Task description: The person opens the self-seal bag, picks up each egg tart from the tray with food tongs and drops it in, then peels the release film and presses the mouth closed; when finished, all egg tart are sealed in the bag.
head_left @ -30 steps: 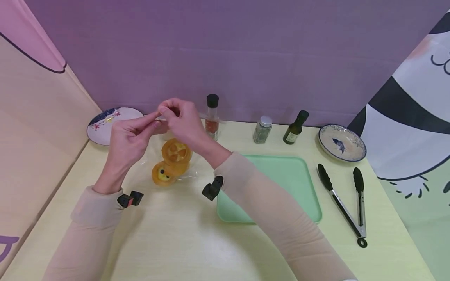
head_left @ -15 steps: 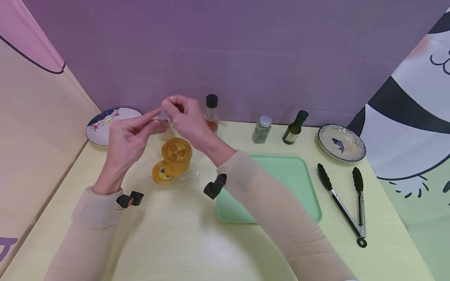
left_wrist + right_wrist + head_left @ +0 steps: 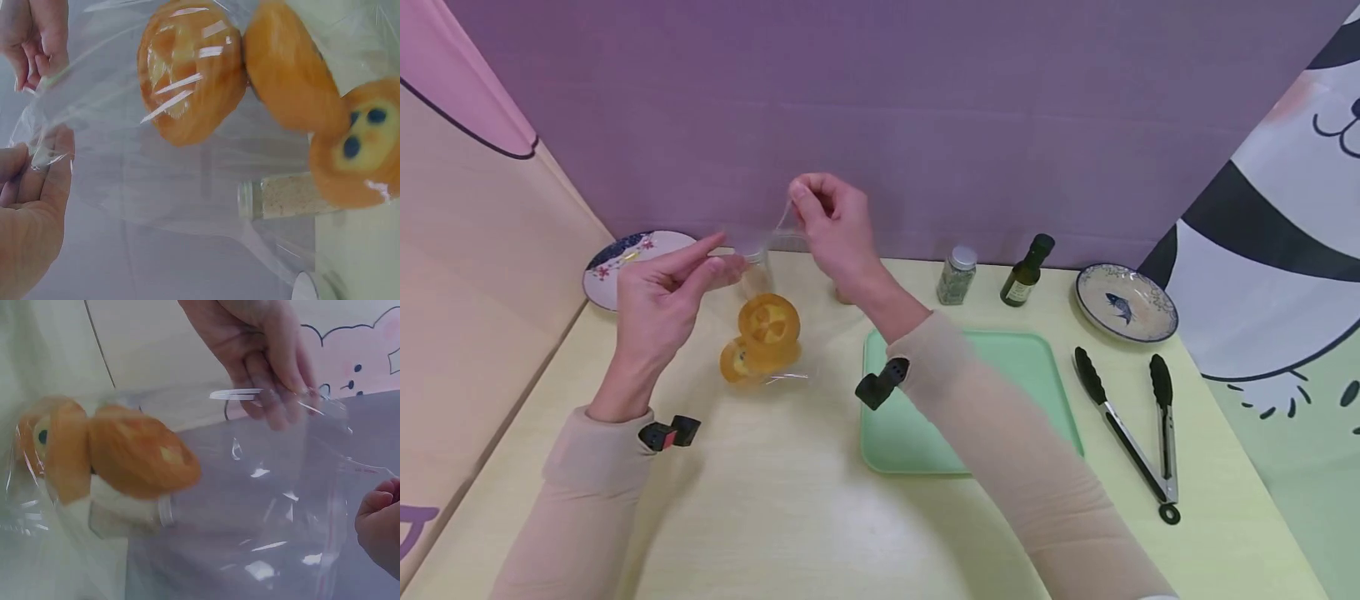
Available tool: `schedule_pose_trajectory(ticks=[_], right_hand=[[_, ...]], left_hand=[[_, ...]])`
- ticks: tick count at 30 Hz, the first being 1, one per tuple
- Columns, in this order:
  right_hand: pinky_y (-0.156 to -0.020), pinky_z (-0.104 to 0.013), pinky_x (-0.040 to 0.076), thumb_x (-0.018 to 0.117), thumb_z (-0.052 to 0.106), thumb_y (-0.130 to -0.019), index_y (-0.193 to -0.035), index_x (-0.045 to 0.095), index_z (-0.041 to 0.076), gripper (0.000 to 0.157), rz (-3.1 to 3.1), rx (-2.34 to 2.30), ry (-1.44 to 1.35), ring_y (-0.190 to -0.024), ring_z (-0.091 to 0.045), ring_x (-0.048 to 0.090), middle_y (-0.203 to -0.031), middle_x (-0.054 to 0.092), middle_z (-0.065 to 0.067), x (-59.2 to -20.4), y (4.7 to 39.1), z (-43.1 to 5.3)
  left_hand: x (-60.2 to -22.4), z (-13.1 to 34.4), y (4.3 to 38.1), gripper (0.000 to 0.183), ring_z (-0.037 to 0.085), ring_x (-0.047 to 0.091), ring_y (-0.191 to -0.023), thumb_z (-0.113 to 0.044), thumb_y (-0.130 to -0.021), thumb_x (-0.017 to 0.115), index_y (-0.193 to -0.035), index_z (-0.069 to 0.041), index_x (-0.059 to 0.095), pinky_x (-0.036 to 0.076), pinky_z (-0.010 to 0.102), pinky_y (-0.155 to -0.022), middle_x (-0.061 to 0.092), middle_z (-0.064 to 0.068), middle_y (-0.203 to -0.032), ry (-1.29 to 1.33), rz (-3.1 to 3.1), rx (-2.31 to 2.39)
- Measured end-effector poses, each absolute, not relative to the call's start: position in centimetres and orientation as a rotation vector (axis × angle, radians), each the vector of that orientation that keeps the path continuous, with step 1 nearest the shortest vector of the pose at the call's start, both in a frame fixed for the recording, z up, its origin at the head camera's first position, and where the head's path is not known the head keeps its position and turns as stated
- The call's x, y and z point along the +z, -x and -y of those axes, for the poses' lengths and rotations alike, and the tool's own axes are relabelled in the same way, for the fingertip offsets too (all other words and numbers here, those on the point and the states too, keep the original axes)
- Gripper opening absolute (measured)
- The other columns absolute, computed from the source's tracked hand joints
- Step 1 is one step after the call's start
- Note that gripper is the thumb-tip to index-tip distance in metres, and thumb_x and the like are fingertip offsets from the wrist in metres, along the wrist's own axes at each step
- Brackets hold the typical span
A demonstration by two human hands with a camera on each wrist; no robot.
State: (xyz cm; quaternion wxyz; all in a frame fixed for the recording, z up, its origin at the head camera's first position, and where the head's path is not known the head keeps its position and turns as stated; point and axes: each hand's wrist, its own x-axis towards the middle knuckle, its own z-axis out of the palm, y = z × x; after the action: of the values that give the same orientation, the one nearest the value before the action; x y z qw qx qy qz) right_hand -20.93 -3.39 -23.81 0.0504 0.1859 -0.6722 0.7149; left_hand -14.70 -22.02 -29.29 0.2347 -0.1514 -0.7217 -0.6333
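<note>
A clear plastic bag (image 3: 269, 506) hangs between my two hands over the left part of the table. Inside it sit three golden buns (image 3: 769, 331); one has dark spots on a yellow centre (image 3: 362, 140). My left hand (image 3: 662, 296) pinches one side of the bag's mouth between thumb and fingers. Higher up and to the right, my right hand (image 3: 835, 221) pinches a thin, stretched edge of the same mouth. In the right wrist view that edge runs taut towards my right fingertips (image 3: 378, 503). The two hands are apart, with clear film spanning the gap.
Behind the bag stands a glass jar (image 3: 287, 197) with pale contents. A flowered plate (image 3: 625, 271) is back left. To the right are a green tray (image 3: 970, 400), a spice jar (image 3: 957, 277), a dark bottle (image 3: 1027, 271), a fish-patterned plate (image 3: 1127, 302) and spread tongs (image 3: 1131, 442).
My right hand has moved up and to the right, away from my left hand, stretching the bag's edge. My left hand has shifted slightly left. The bag with the buns has swung a little left.
</note>
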Motion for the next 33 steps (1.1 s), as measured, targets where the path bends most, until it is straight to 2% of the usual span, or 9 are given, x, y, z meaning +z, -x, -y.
schedule_pose_trajectory(ticks=[1, 3, 7, 8, 18, 25, 33], right_hand=[[-0.056, -0.018, 0.04, 0.055, 0.008, -0.094, -0.09, 0.059, -0.006, 0.014, 2.016, 2.181, -0.56, -0.065, -0.014, 0.045, -0.072, 0.05, -0.006, -23.7, 21.1, 2.9], [-0.056, -0.019, 0.039, 0.055, 0.006, -0.094, -0.089, 0.058, -0.007, 0.014, 1.971, 2.186, -0.562, -0.065, -0.015, 0.045, -0.071, 0.049, -0.006, -23.5, 21.5, 1.9], [-0.059, -0.02, 0.04, 0.054, 0.006, -0.094, -0.086, 0.057, -0.003, 0.013, 1.948, 2.184, -0.545, -0.067, -0.017, 0.044, -0.073, 0.05, -0.007, -23.1, 22.0, -0.5], [-0.06, -0.021, 0.04, 0.053, 0.007, -0.095, -0.086, 0.057, -0.002, 0.013, 1.943, 2.185, -0.54, -0.067, -0.018, 0.044, -0.073, 0.049, -0.007, -23.0, 22.1, -1.1], [-0.06, -0.022, 0.042, 0.056, 0.007, -0.093, -0.082, 0.059, 0.002, 0.012, 1.825, 2.208, -0.45, -0.066, -0.017, 0.047, -0.073, 0.054, -0.007, -21.2, 22.3, -7.6], [-0.057, -0.019, 0.042, 0.055, 0.001, -0.092, -0.077, 0.057, -0.003, 0.015, 1.596, 2.382, -0.348, -0.065, -0.016, 0.05, -0.072, 0.054, -0.01, -20.7, 22.5, -11.7], [-0.06, -0.02, 0.042, 0.055, 0.003, -0.091, -0.083, 0.055, -0.008, 0.014, 1.48, 2.507, -0.297, -0.072, -0.019, 0.047, -0.079, 0.052, -0.012, -21.6, 22.2, -15.1]], left_hand=[[-29.3, 22.1, 14.7, 0.03, 0.011, 0.07, -0.082, 0.002, -0.086, 0.062, -0.115, 0.0, 0.065, 0.052, 0.013, -0.068, 0.073, 0.002, -0.094, 0.401, 1.983, -1.733], [-29.4, 22.1, 14.6, 0.028, 0.012, 0.071, -0.082, 0.002, -0.086, 0.062, -0.114, 0.004, 0.065, 0.052, 0.014, -0.069, 0.073, 0.005, -0.095, 0.396, 1.95, -1.782], [-29.5, 22.4, 14.5, 0.025, 0.016, 0.071, -0.082, 0.003, -0.086, 0.062, -0.111, 0.009, 0.064, 0.052, 0.017, -0.079, 0.072, 0.009, -0.096, 0.393, 1.882, -1.869], [-29.5, 22.4, 14.4, 0.025, 0.016, 0.071, -0.081, 0.003, -0.086, 0.062, -0.11, 0.01, 0.064, 0.052, 0.022, -0.082, 0.072, 0.01, -0.096, 0.39, 1.87, -1.887], [-29.5, 23.0, 14.0, 0.024, 0.022, 0.071, -0.083, 0.006, -0.085, 0.062, -0.107, 0.016, 0.062, 0.053, 0.029, -0.078, 0.072, 0.016, -0.095, 0.405, 1.773, -2.013], [-29.9, 23.3, 13.6, 0.025, 0.023, 0.071, -0.084, 0.007, -0.085, 0.061, -0.107, 0.019, 0.059, 0.054, 0.032, -0.077, 0.071, 0.017, -0.094, 0.375, 1.696, -2.096], [-30.3, 24.0, 13.3, 0.028, 0.025, 0.07, -0.085, 0.007, -0.085, 0.061, -0.108, 0.022, 0.056, 0.053, 0.032, -0.078, 0.071, 0.019, -0.096, 0.354, 1.642, -2.132]])
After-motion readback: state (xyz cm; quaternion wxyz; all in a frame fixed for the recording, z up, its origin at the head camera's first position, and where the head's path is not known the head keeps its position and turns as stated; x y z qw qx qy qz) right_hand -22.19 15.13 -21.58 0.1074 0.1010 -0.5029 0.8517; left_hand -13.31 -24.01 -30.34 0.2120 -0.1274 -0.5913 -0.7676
